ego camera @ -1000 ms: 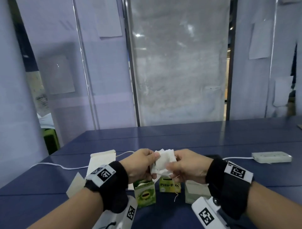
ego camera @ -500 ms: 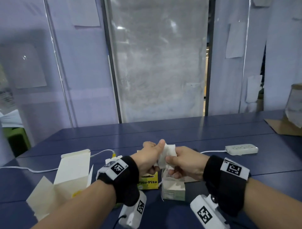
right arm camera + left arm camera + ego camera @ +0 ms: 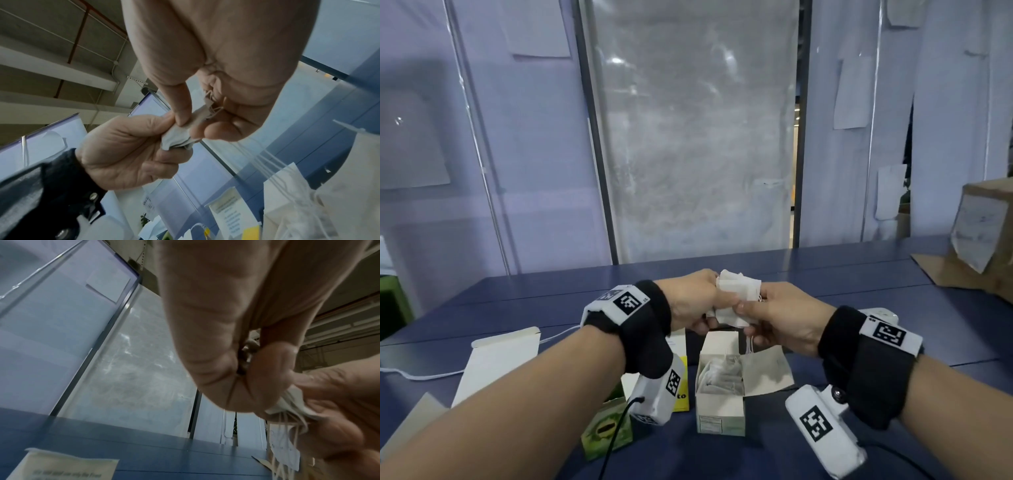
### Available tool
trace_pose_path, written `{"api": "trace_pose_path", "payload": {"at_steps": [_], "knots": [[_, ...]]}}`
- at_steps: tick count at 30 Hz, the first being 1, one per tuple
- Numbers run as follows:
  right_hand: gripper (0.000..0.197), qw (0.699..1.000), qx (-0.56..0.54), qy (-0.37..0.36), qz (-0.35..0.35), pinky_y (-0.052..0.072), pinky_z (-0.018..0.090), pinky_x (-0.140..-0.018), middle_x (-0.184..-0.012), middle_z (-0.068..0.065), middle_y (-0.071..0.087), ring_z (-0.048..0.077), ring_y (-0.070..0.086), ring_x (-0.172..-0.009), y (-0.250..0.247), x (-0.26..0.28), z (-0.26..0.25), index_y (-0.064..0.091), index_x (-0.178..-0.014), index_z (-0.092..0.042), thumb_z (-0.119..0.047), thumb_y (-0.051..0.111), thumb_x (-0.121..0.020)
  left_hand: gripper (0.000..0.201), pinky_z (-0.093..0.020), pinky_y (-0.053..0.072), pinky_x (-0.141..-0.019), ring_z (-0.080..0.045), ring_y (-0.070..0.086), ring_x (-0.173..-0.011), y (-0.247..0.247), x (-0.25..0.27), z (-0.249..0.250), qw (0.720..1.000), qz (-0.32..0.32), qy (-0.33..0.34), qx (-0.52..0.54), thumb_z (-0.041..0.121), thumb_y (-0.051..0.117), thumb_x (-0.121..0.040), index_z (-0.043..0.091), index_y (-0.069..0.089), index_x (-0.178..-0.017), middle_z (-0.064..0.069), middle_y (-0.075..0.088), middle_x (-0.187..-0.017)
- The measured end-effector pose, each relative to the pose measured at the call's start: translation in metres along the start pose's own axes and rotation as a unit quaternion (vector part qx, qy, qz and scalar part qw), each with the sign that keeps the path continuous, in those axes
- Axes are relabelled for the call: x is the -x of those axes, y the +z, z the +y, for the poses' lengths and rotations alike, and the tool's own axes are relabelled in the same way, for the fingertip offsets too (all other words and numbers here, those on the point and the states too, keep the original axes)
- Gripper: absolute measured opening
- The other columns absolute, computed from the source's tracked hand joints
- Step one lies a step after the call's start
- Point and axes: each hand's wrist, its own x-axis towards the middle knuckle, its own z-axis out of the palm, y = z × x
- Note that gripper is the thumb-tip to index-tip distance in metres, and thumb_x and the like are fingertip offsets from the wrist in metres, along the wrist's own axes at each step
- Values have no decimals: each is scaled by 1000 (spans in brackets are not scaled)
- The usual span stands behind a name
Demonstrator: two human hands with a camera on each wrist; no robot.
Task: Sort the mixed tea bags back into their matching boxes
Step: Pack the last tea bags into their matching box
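A small bunch of white tea bags (image 3: 736,298) is up in the air between both hands, with the left hand (image 3: 690,301) pinching one side and the right hand (image 3: 779,317) pinching the other, strings dangling under the right fingers (image 3: 180,112). Right below the hands on the blue bench (image 3: 893,318) sits an open white tea box (image 3: 719,394) with bags inside. A yellow box (image 3: 681,383) and a green box (image 3: 607,431) sit under the left wrist, and a bigger open white carton (image 3: 496,363) is off to the left.

Dim, cool bluish light; glare spots on the frosted translucent wall panel (image 3: 698,137). My wrist views are grainy, my hands soft-focused up close, straight edges bowing outward.
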Motion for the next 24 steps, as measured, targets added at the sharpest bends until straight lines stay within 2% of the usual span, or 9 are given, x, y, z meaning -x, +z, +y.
{"api": "trace_pose_path", "payload": {"at_steps": [5,9,12,14,17,19,20,22,24], "knots": [[12,999,42,-1,-7,43,23,-44,-73,8,53,9,46,-47,3,-7,1,61,-104,-8,-10,59,-93,11,-17,23,-41,-10,32,-50,-13,10,-4,999,20,-13,31,9,43,-100,12,53,-99,-3,44,-68],[4,997,76,11,-24,42,22,-46,-77,6,68,8,44,-43,9,-18,10,63,-89,-10,-7,60,-90,12,-20,22,-46,-11,33,-50,-43,29,-18,994,72,-37,75,8,46,-98,12,54,-91,-4,47,-68],[5,994,93,31,-41,40,21,-42,-72,3,68,9,45,-42,14,-29,22,65,-88,-7,-6,61,-90,8,-21,24,-46,-11,35,-49,-68,45,-35,986,126,-56,98,9,47,-97,9,54,-94,-6,48,-70],[9,982,175,57,-35,39,20,-41,-73,5,67,9,47,-41,18,-39,31,65,-81,-9,-6,62,-89,10,-19,26,-41,-12,34,-50,-79,55,-48,978,156,-76,115,8,47,-98,7,54,-90,-8,47,-69],[14,915,397,65,-6,41,17,-41,-82,10,70,11,55,-47,28,-56,37,68,-82,-10,-3,57,-86,11,-17,29,-40,-13,36,-50,-88,66,-69,961,192,-119,161,10,46,-99,5,52,-92,-9,49,-65],[17,856,516,24,15,49,18,-63,-100,6,70,16,65,-79,40,-68,38,70,-93,-15,-8,57,-86,9,-17,32,-39,-13,38,-49,-94,70,-82,937,221,-141,232,11,44,-99,5,50,-96,-9,52,-61],[20,840,542,-4,19,49,20,-76,-105,1,68,18,64,-94,48,-72,37,70,-98,-19,-10,56,-86,8,-17,34,-38,-13,38,-49,-96,71,-87,918,238,-146,283,11,43,-99,6,49,-99,-9,53,-62],[29,822,567,-43,-41,47,25,-87,-110,-5,63,18,60,-106,67,-80,38,66,-109,-27,-10,54,-88,10,-16,36,-37,-14,36,-51,-102,71,-96,866,279,-138,391,10,41,-100,7,49,-104,-9,50,-68],[46,770,620,-33,-149,45,27,-92,-125,-2,57,20,56,-114,85,-85,41,57,-126,-31,-7,51,-88,11,-16,37,-37,-15,35,-51,-105,71,-102,815,315,-121,471,9,40,-99,6,50,-102,-8,48,-71]]}}
